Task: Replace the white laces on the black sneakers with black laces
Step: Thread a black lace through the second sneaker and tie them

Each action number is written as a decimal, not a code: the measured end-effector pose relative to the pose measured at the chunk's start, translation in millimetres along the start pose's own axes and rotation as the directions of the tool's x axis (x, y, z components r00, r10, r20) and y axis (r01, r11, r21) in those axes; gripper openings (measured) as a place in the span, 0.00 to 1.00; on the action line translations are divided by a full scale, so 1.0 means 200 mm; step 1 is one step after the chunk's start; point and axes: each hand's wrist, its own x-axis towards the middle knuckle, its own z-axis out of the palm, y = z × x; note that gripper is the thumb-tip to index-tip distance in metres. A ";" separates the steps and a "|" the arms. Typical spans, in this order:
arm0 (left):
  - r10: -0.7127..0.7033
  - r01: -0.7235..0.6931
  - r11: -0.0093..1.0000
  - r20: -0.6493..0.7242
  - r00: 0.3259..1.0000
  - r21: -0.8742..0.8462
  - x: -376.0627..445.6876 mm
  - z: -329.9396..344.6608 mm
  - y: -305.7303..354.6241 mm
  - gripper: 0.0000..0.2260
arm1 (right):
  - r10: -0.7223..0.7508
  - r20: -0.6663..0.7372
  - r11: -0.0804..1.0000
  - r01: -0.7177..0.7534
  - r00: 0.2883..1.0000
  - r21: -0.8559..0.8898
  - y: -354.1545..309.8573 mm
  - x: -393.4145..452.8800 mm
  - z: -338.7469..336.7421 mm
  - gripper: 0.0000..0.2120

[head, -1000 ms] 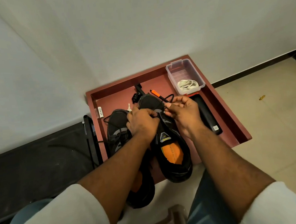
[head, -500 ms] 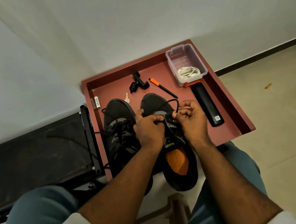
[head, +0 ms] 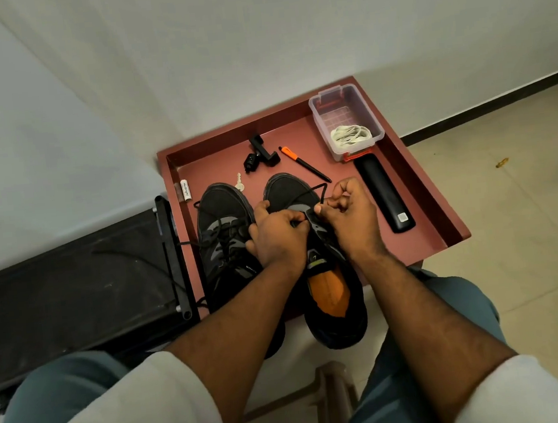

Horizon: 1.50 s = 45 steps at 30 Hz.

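Partly hidden: both hands, left hand (head: 278, 237) & right hand (head: 350, 217), pinch black lace (head: 303, 193).

There is one view only, from a camera worn on the person's head. It looks forward and steeply down, from close above the lap, so both forearms run up from the bottom edge to the middle of the picture. The red tray (head: 418, 176) sits in the centre, its far edge toward the wall (head: 253, 41) that fills the top half. The wide lens bends the floor (head: 526, 185) at the right.
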 end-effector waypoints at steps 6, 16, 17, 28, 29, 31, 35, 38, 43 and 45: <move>-0.018 0.017 0.999 0.023 1.000 0.030 0.00 0.00 0.01 0.09 | 0.020 0.095 0.978 0.000 0.995 -0.209 -0.06 0.05 0.00 0.12; -0.012 0.009 0.998 0.049 0.999 0.059 0.04 0.01 0.02 0.03 | 0.061 0.143 0.984 -0.036 0.988 -0.176 -0.07 -0.03 -0.04 0.07; 0.008 -0.014 0.997 0.074 0.997 0.073 0.04 0.00 0.02 0.03 | 0.095 0.192 0.989 -0.071 0.977 -0.131 -0.07 -0.08 -0.07 0.11; 0.260 -0.330 0.924 0.318 0.912 0.192 -0.13 -0.19 0.02 0.06 | -0.057 0.090 0.877 0.093 0.994 -0.471 0.00 -0.36 -0.02 0.15; 0.286 -0.368 0.909 0.347 0.893 0.196 -0.19 -0.22 -0.01 0.08 | -0.085 0.104 0.871 0.125 0.991 -0.476 0.00 -0.37 -0.01 0.18; 0.316 -0.403 0.903 0.405 0.858 0.149 -0.34 -0.26 -0.07 0.10 | -0.131 0.188 0.842 0.210 0.973 -0.497 -0.01 -0.38 -0.01 0.24; 0.330 -0.355 0.935 0.416 0.847 -0.018 -0.54 -0.26 -0.22 0.03 | -0.159 0.379 0.651 0.385 0.912 -0.654 0.00 -0.38 -0.05 0.22; 0.330 -0.370 0.929 0.421 0.845 0.016 -0.57 -0.23 -0.29 0.03 | -0.180 0.445 0.636 0.449 0.877 -0.628 0.02 -0.38 -0.07 0.17; 0.337 -0.626 0.600 0.552 0.762 0.498 -0.59 -0.18 -0.30 0.28 | -0.114 0.331 0.908 0.234 0.937 -0.348 -0.02 -0.41 -0.06 0.13; 0.348 -0.618 0.525 0.515 0.784 0.585 -0.59 -0.17 -0.27 0.25 | -0.066 0.305 0.957 0.147 0.950 -0.251 -0.04 -0.46 -0.07 0.11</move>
